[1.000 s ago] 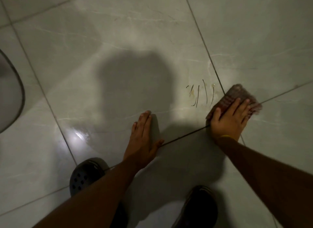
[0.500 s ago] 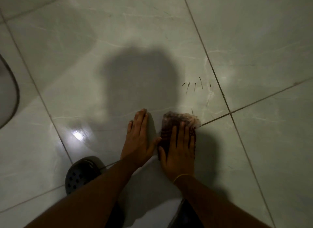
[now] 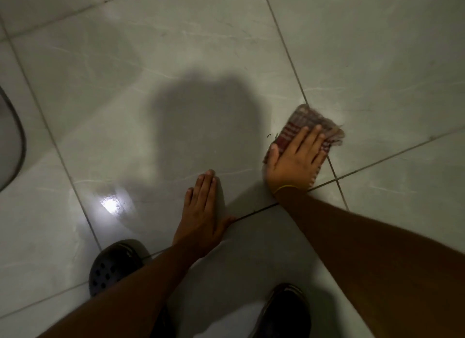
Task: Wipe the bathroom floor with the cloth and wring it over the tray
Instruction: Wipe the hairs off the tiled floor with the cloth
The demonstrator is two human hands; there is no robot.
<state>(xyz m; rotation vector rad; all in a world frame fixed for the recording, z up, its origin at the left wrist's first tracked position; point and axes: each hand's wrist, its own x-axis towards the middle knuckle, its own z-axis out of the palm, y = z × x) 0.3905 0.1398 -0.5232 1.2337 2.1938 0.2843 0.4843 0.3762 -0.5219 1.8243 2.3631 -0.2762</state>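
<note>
- Pale, glossy floor tiles (image 3: 377, 61) fill our view, crossed by dark grout lines.
- Our right hand (image 3: 294, 159) presses flat, fingers spread, on the folded checked cloth (image 3: 312, 122), pinning it at the tile corner to the right for scrubbing.
- Our left hand (image 3: 201, 212) lies flat, empty, bracing our weight.
- Near us sit two dark shoes (image 3: 115, 264); we see no tray.

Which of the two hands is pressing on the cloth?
The right hand. It lies flat, fingers spread, on the checked cloth near a crossing of tile joints. The left hand rests palm-down on the bare floor tile, with nothing under it.
</note>
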